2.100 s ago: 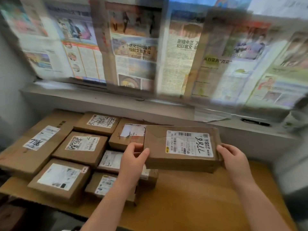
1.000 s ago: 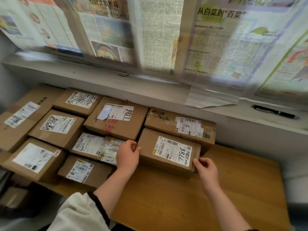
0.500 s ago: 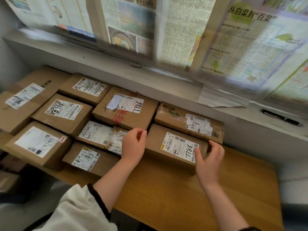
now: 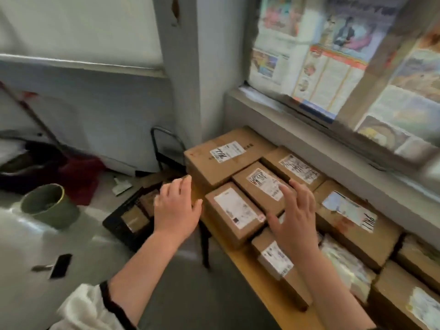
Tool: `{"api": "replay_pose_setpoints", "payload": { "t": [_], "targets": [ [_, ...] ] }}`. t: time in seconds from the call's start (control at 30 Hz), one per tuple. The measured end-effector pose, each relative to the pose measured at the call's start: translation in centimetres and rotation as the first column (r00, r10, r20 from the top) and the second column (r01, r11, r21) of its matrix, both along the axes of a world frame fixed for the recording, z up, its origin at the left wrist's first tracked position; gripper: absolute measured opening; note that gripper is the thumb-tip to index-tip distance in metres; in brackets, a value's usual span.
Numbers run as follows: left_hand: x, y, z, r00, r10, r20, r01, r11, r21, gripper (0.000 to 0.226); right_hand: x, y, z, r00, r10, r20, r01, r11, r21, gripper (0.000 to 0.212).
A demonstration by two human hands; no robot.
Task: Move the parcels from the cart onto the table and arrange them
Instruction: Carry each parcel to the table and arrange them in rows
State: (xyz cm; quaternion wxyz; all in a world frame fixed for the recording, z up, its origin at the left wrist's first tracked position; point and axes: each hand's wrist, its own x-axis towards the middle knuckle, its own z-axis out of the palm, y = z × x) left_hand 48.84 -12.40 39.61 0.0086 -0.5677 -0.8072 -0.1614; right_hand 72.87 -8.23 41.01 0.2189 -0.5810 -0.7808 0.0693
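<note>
Here, left hand (image 4: 177,208) and right hand (image 4: 295,220) hover open near parcels (image 4: 234,210).

Brown labelled parcels (image 4: 238,215) packed flat, side by side on table (image 4: 264,282); a few in black floor cart (image 4: 114,225).

Nine parcels (image 4: 262,186) lie on the counter (image 4: 242,256): eight brown boxes and one plastic-wrapped pack (image 4: 342,265). One cart (image 4: 114,226) on the floor carries at least two more boxes (image 4: 134,217), too blurred to count surely. Two hands show: left hand (image 4: 177,208), right hand (image 4: 295,217). One green bucket (image 4: 47,206) stands on the floor.
</note>
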Motion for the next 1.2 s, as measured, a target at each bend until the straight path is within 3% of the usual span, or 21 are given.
{"api": "replay_pose_setpoints", "payload": {
  "t": [0.2, 0.4, 0.73, 0.9, 1.0, 1.2],
  "targets": [
    [-17.4, -7.2, -0.2, 0.937, 0.349, -0.019, -0.349, 0.936, -0.046, 0.064, -17.0, 0.1, -0.4, 0.961, 0.273, -0.034, -0.273, 0.962, 0.000, 0.057],
    [-26.7, -11.2, -1.4, 0.825, 0.563, 0.046, -0.560, 0.826, -0.057, 0.064, -28.3, 1.6, -1.7, 0.893, 0.450, -0.015, -0.450, 0.892, -0.051, 0.053],
    [-36.4, -3.7, -10.3, 0.747, 0.649, 0.145, -0.600, 0.752, -0.272, 0.060, -43.5, 12.2, -11.3, 0.816, 0.572, -0.079, -0.565, 0.762, -0.316, 0.042],
    [-42.1, 3.9, -15.5, 0.647, 0.715, 0.265, -0.606, 0.693, -0.390, 0.060, -52.3, 19.2, -16.9, 0.755, 0.638, -0.153, -0.629, 0.637, -0.445, 0.026],
    [-44.7, 7.9, -19.9, 0.591, 0.728, 0.347, -0.590, 0.684, -0.430, 0.059, -56.5, 22.6, -21.0, 0.718, 0.688, -0.106, -0.636, 0.586, -0.502, 0.026],
    [-48.2, 11.9, -32.0, 0.386, 0.781, 0.491, -0.558, 0.622, -0.549, 0.060, -61.4, 26.5, -32.4, 0.698, 0.716, -0.005, -0.514, 0.496, -0.700, 0.034]
  ]
}}
